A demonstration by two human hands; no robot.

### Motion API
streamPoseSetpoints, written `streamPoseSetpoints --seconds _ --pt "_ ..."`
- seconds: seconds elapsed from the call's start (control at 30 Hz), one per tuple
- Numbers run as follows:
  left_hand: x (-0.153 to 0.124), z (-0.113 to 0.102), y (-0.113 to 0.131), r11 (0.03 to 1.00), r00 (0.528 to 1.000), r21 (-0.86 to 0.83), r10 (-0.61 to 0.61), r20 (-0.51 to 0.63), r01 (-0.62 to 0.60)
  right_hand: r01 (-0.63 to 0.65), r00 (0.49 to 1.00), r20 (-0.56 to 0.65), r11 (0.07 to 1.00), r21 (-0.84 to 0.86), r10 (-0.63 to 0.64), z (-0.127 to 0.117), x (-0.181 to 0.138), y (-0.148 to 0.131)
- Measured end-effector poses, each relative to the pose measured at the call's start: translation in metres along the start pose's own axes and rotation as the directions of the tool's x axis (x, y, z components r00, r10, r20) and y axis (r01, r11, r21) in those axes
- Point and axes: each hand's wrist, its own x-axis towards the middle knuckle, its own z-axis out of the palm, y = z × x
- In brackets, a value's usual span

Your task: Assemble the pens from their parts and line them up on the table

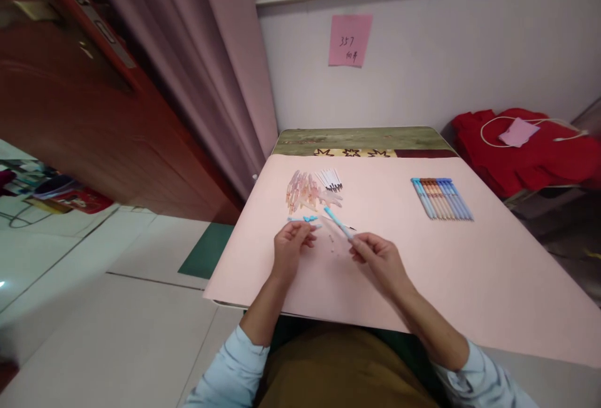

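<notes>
My right hand [379, 258] pinches the lower end of a light blue pen barrel [337, 220], which slants up and to the left over the table. My left hand [292, 245] is closed, thumb against fingers, on a small light blue pen piece [318, 226]. Just beyond it lie several bright blue small parts [310, 218]. Between my hands, tiny parts [331, 240], too small to make out, rest on the pink sheet [323, 289]. A thin refill with a dark tip [351, 228] shows behind the barrel.
Pinkish pen barrels [300, 190] lie heaped at the sheet's left, beside white refills with black tips [330, 179]. A row of blue and brown pens [441, 199] lies at right. Red cloth [526, 151] with a cable sits beyond the right edge. A curtain [225, 70] hangs at left.
</notes>
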Motion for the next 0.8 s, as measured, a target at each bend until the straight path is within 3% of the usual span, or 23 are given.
streamPoseSetpoints --seconds 0.07,0.13,0.2,0.3,0.37,0.43,0.63,0.7,0.8 --pt "0.012 -0.003 0.0 0.979 0.983 0.181 0.124 -0.139 -0.098 0.064 0.996 -0.053 0.997 -0.047 -0.066 -0.02 0.015 -0.012" --pt "0.026 -0.004 -0.001 0.892 0.951 0.413 0.268 -0.152 -0.186 0.102 0.989 -0.099 0.99 -0.095 -0.112 -0.034 0.031 -0.021" --pt "0.038 -0.003 -0.002 0.714 0.922 0.65 0.383 -0.053 -0.259 0.118 0.984 -0.122 0.987 -0.106 -0.13 -0.04 0.045 -0.023" --pt "0.047 0.004 -0.005 0.425 0.894 0.845 0.43 0.128 -0.325 0.126 0.978 -0.156 0.989 -0.073 -0.136 -0.038 0.059 -0.013" --pt "0.048 0.008 -0.007 0.305 0.888 0.888 0.413 0.203 -0.345 0.105 0.974 -0.194 0.993 -0.057 -0.114 -0.035 0.062 -0.002" --pt "0.049 0.011 -0.008 0.243 0.888 0.904 0.392 0.24 -0.352 0.079 0.975 -0.206 0.996 -0.048 -0.087 -0.033 0.063 0.007" --pt "0.052 0.013 -0.001 0.277 0.906 0.9 0.354 0.231 -0.338 0.042 0.982 -0.187 0.999 0.03 -0.036 -0.038 0.061 0.009" --pt "0.049 0.019 0.004 0.377 0.892 0.848 0.399 0.214 -0.372 0.022 0.982 -0.187 0.997 0.077 -0.007 -0.038 0.062 0.006" --pt "0.043 0.035 0.01 0.646 0.905 0.655 0.398 0.15 -0.393 0.026 0.98 -0.2 0.981 0.19 0.012 -0.038 0.063 0.002"
